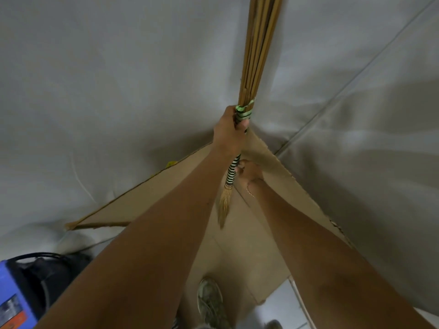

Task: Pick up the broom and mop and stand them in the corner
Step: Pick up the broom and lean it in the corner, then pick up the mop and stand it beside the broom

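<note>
The left hand (229,131) grips the broom (257,58) at its binding; the right hand (248,170) is closed around the striped handle. Lean it gently into the corner (249,131) and let go only when it is steady.

Grey fabric-like sheeting (118,79) over both walls, meeting in a corner; a seam line (351,81) running diagonally across the right side. Flattened brown cardboard (251,245) laid on the floor into the corner, edges ragged. Pale floor tiles (282,305) exposed at lower right. Blue and black appliance (14,288) with cable at lower left. Dim, even lighting.
</note>
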`<act>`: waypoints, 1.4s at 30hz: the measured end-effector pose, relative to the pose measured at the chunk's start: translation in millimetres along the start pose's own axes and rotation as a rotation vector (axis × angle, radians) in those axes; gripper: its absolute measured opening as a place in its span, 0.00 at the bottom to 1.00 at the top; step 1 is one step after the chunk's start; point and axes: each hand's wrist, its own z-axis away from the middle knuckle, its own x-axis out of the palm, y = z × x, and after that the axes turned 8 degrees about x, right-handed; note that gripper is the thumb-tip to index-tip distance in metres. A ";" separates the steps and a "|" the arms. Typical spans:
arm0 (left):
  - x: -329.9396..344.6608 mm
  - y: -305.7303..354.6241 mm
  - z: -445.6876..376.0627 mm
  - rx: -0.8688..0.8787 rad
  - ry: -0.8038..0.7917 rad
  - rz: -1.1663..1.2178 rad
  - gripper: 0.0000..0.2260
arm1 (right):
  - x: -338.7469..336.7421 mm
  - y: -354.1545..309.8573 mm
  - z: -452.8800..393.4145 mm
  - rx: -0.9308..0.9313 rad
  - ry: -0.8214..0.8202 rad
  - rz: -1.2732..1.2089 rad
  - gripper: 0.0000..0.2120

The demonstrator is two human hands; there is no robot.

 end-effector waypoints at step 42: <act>-51.9 127.6 680.6 -0.388 0.000 -0.617 0.25 | -16.9 171.7 584.8 -0.722 -0.084 0.732 0.25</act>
